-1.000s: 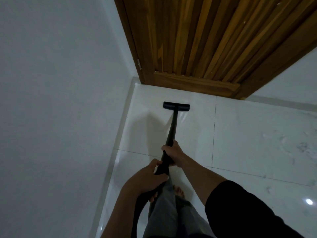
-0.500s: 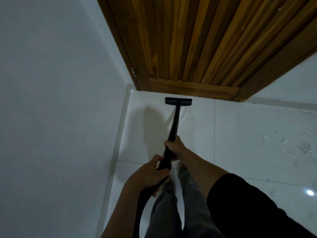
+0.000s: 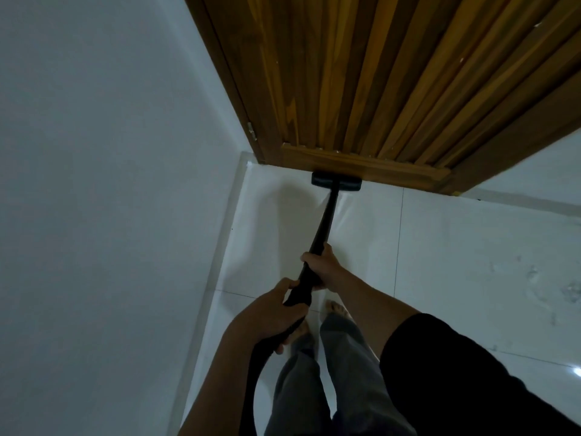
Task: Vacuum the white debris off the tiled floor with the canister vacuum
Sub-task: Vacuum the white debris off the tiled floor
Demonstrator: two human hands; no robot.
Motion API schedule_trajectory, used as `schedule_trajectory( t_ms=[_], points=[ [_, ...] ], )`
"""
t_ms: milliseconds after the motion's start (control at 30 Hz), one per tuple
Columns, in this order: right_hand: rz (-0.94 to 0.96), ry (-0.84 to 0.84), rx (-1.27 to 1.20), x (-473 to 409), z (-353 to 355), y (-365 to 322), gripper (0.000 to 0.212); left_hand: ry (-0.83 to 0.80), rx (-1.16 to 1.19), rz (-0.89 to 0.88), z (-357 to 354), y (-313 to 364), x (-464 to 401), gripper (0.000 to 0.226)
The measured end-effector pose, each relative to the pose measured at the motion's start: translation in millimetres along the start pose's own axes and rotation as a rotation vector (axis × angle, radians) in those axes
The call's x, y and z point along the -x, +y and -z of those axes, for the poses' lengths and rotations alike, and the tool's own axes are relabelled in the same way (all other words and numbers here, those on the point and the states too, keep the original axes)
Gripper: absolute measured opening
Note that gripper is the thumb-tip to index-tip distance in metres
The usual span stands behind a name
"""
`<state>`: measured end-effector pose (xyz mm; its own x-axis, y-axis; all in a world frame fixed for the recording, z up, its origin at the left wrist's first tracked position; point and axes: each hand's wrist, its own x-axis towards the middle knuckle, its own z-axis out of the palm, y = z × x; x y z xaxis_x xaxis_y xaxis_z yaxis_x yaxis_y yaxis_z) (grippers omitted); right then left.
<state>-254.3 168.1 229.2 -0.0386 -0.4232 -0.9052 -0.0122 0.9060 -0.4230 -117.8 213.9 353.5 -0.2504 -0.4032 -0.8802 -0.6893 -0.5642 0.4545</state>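
Head view. Black wand (image 3: 327,217) runs from frame centre up toward 12 o'clock, ending in a flat black nozzle (image 3: 336,182) lying on the floor (image 3: 471,247), its far edge touching or just beside the bottom rail of the wood door (image 3: 393,73). Right hand (image 3: 320,267) is clenched around the wand at mid-shaft, fingers wrapped over it. Left hand (image 3: 270,316), at 7 o'clock from the right hand and near it, grips the wand's lower end where it joins the hose (image 3: 253,382); fingers curled round it. Hose curves down to 6 o'clock and leaves the frame. Canister itself out of frame.

White glossy tiles, grout lines visible. Faint whitish specks and smears (image 3: 566,291) at 3 o'clock on the right tile, well apart from the nozzle; too dim to say what they are. Bright light reflection at the right edge, about 4 o'clock.

Wall (image 3: 110,184) fills the 9 o'clock side, meeting the door frame at a hinge (image 3: 251,131). Bare foot (image 3: 338,309) below the hands, grey trousers (image 3: 342,379), black sleeve (image 3: 456,372) on the right arm at 5 o'clock.

No brand, label or writing readable anywhere.
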Motion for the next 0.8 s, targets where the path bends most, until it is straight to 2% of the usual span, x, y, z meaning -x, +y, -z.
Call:
schedule_trajectory(
  t_ms=[233, 533, 800],
  points=[
    [-0.035, -0.033, 0.047, 16.2, -1.6, 10.6, 0.076, 0.037, 0.009, 0.043, -13.0, -2.2, 24.1, 0.047],
    [-0.038, -0.087, 0.014, 58.9, -20.5, 52.9, 0.068, 0.072, -0.064, 0.062, -34.1, -29.0, 74.7, 0.041],
    [-0.036, -0.149, -0.045, 115.9, -56.3, 129.7, 0.063, 0.081, -0.162, 0.075, -69.3, -87.2, 135.2, 0.043]
  ],
)
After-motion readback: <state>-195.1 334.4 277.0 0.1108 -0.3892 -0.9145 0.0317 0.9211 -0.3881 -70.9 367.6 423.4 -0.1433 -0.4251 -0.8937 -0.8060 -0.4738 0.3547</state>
